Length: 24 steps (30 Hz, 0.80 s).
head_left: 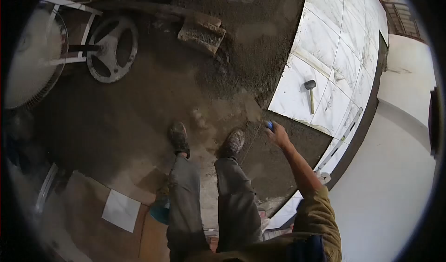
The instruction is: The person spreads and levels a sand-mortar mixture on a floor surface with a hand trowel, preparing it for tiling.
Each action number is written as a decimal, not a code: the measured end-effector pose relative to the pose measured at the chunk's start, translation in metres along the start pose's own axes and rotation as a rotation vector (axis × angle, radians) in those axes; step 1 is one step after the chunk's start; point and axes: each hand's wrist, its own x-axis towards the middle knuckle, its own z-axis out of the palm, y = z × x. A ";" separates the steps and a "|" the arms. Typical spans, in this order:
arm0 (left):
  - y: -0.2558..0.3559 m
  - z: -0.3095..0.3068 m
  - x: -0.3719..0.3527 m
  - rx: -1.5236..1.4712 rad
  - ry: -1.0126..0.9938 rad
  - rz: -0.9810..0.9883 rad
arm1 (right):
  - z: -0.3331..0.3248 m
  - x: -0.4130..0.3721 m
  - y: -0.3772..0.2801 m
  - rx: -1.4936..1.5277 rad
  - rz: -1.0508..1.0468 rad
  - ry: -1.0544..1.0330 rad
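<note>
My right hand (278, 135) is closed around the blue handle of a trowel (269, 124). The mud-coloured blade seems to point up and left, hard to tell from the mortar behind it. This hand is over the grey mortar bed (297, 153), close to the corner of the laid white marbled tiles (292, 88). On those tiles lies a rubber mallet (310, 95) with a black head and a wooden handle. My left hand is out of view.
A long level (341, 141) lies along the tiles by the white wall (385, 178). At left stand a fan (35, 60) and its round base (111, 49). A mortar-crusted block (202, 33) sits ahead. A loose white tile (121, 210) rests on a brown board (83, 215).
</note>
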 end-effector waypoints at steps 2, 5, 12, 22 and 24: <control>-0.023 -0.018 -0.002 -0.082 -0.110 0.068 | 0.011 -0.017 0.050 -0.115 0.075 0.176; -0.077 -0.046 0.002 -0.204 -0.225 0.147 | 0.005 -0.011 0.067 -0.031 0.057 0.170; -0.055 -0.366 0.297 0.437 0.694 0.292 | 0.003 0.193 0.026 0.140 -0.135 0.365; -0.170 -0.574 0.449 -0.273 1.169 0.229 | -0.002 0.313 -0.075 0.459 -0.364 0.099; -0.166 -0.574 0.465 -0.197 1.129 0.443 | 0.028 0.313 -0.102 0.483 -0.382 0.067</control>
